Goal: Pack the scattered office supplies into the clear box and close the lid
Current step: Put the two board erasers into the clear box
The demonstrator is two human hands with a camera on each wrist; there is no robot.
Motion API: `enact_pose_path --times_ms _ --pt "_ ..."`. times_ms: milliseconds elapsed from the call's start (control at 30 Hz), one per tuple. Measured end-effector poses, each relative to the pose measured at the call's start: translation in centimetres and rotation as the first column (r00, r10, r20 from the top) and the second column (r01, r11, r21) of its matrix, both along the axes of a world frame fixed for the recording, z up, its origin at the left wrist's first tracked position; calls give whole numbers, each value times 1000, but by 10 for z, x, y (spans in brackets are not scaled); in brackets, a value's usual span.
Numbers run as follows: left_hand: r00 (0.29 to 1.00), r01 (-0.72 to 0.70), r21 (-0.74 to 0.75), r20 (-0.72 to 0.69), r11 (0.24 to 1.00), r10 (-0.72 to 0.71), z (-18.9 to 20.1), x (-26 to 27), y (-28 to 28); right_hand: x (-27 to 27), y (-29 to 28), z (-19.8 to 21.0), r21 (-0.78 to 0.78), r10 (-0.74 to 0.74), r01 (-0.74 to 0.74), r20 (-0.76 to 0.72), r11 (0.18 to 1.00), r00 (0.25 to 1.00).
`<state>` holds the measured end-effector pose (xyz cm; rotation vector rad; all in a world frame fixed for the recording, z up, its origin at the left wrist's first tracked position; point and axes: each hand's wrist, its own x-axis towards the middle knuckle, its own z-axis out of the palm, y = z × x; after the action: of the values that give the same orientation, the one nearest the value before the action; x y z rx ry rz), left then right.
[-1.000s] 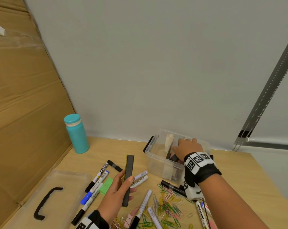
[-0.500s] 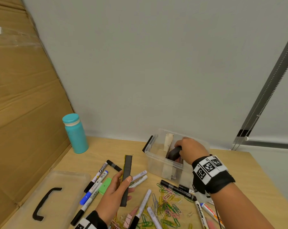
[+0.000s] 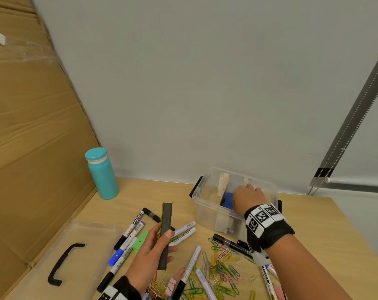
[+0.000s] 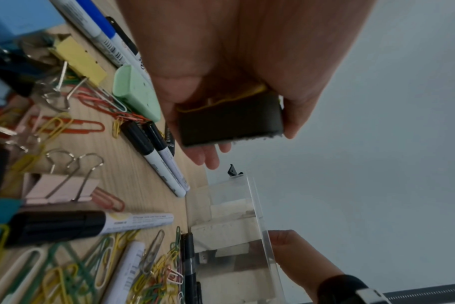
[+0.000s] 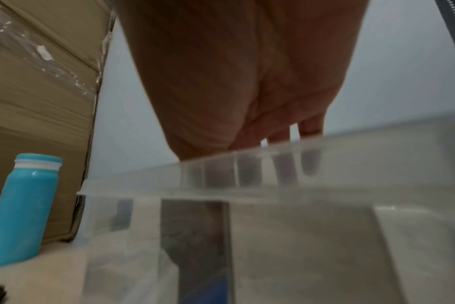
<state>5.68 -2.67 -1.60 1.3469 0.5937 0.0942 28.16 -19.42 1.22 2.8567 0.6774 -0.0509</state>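
Clear box (image 3: pixel 207 210) sits far right on the table (image 3: pixel 326 239), open, lid (image 3: pixel 60 254) lying near left, handle up. Right hand (image 3: pixel 247 197) now reaches over the rim with fingers (image 5: pixel 309 127) pointing down inside; half a second ago it gripped a dark piece at the rim, now a blue-and-black item (image 3: pixel 228 201) shows in the box beside it. Probably just dropped, so that piece counts as packed. Whether the fingers hold anything can't be told, the wrist view is blurred through the plastic.

Left hand (image 3: pixel 150 254) grips the black eraser strip (image 3: pixel 166 234), thumb on top, fingers under, same spot as before. Strip's long axis runs near-to-far, far end tipped up toward the box's left side, near end by the wrist. Likely next in.

Markers (image 3: pixel 129 234) and paper clips (image 3: pixel 222 271) are scattered near the box; teal bottle (image 3: pixel 101 173) far left. Plenty left to pack.
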Motion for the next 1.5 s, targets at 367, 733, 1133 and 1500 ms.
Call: enact_pose_path --times_ms 367,733,1133,1500 --pt "986 128 -70 -96 989 -134 10 8 -13 -26 -73 -18 578 -298 227 29 784 954" --pt "932 218 872 -53 438 -359 42 134 -80 -35 -82 -58 785 -298 290 -140 548 944" --pt "941 312 948 -317 -61 -116 13 204 -109 -36 -83 -62 740 -315 295 -117 605 942" --pt "791 571 814 -581 -109 -192 -3 211 -113 -35 -83 -67 757 -309 254 -72 602 948"
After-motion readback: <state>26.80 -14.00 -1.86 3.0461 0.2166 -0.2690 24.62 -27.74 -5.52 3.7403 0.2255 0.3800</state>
